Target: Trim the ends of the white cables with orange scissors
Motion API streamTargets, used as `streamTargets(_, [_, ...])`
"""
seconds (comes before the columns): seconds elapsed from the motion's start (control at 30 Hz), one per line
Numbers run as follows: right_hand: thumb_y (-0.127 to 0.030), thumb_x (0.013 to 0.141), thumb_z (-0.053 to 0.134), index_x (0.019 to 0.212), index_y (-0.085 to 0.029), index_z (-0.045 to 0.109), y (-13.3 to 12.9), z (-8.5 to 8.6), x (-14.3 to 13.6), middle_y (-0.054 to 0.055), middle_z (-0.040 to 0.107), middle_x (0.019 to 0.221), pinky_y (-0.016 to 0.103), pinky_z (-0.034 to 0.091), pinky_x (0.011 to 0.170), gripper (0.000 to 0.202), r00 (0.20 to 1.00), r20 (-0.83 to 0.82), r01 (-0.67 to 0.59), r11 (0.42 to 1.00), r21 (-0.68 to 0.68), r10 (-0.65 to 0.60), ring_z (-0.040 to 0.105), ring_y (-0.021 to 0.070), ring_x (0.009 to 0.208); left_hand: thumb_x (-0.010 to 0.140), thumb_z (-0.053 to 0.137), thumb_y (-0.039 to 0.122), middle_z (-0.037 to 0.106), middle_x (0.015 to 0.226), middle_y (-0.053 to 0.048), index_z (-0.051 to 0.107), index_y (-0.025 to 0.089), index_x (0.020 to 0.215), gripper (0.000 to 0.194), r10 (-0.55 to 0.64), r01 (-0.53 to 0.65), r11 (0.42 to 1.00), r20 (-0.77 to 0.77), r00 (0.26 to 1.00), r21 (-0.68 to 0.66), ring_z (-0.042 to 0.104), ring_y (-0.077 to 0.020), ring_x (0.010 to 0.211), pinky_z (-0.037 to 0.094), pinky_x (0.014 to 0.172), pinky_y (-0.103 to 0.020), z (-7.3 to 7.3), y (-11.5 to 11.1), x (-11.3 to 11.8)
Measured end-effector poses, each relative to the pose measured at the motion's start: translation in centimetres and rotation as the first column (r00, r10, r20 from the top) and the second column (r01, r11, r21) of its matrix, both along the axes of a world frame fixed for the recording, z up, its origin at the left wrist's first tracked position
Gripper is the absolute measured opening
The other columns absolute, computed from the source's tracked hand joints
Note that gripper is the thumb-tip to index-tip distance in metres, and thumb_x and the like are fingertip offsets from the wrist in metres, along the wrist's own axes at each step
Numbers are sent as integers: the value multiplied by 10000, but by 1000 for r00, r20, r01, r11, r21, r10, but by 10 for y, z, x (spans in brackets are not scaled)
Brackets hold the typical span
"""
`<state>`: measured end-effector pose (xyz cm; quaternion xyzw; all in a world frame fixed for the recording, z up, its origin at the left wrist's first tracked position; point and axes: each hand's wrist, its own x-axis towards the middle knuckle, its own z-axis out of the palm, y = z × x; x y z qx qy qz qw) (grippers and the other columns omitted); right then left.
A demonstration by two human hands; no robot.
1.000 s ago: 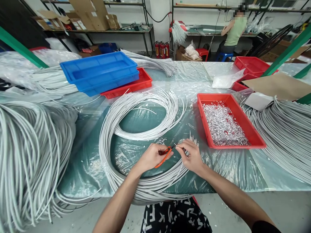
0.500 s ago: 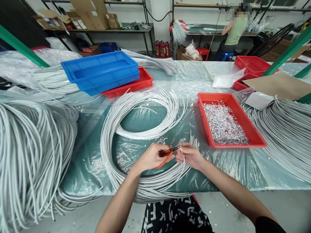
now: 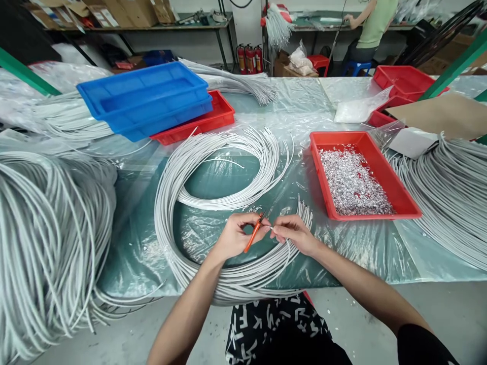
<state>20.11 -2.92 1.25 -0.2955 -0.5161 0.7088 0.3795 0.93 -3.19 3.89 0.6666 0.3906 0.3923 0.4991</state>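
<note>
My left hand (image 3: 241, 234) is closed around orange-handled pliers (image 3: 254, 234), whose jaws point up and away from me. Its fingertips also touch the thin end of a grey cable. Close on the right, my right hand (image 3: 292, 232) pinches that cable (image 3: 288, 248) near its end, and the two hands almost meet. Below and around them lies a large loop of grey cables (image 3: 243, 279), with a bundle of cut ends (image 3: 304, 210) just behind my right hand. A second coil of white-grey cables (image 3: 228, 203) rests farther back.
A red tray (image 3: 380, 215) of small shiny metal pieces stands to the right. Blue trays (image 3: 144, 96) sit over another red tray (image 3: 224, 114) at back left. Thick cable bundles flank both sides. A person (image 3: 371, 30) sits at a far bench.
The pliers have turned from pointing at the cable end to pointing upward in my left hand. My left fingertips have come to the cable end. The view has tipped downward slightly.
</note>
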Motion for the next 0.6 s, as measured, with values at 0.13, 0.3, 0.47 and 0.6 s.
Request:
streamTargets(0.13, [-451, 836, 665, 696, -147, 703, 1, 6, 1, -44, 473, 487, 249, 309, 508, 337, 999, 24, -39, 998, 54, 38, 414, 101, 484, 770, 753, 231, 611, 611, -8, 693, 101, 728, 150, -45, 46, 998, 22, 999, -49, 466, -74, 549, 401, 546, -182, 4, -1, -2])
streamTargets(0.3, [-472, 845, 660, 701, -137, 702, 0, 7, 1, -41, 467, 510, 250, 273, 501, 367, 992, -12, -129, 990, 52, 129, 388, 93, 485, 762, 764, 294, 613, 619, -23, 688, 90, 750, 218, -121, 137, 976, 100, 987, -170, 488, -74, 509, 409, 489, -177, 5, -2, -5])
streamTargets(0.47, [-462, 838, 684, 728, -125, 703, 0, 5, 2, -36, 482, 533, 248, 276, 502, 356, 981, -51, -186, 982, 45, 188, 379, 91, 497, 724, 796, 270, 573, 569, 1, 670, 94, 753, 218, -146, 202, 939, 210, 967, -279, 480, -67, 463, 387, 454, -171, 4, -2, -5])
streamTargets(0.6, [-438, 849, 683, 727, -119, 699, 0, 6, 3, -39, 472, 532, 244, 269, 494, 342, 973, -74, -217, 975, 39, 220, 379, 87, 492, 713, 800, 211, 556, 538, 17, 671, 102, 751, 173, -152, 239, 916, 274, 950, -322, 483, -67, 443, 384, 457, -173, -1, -2, -5])
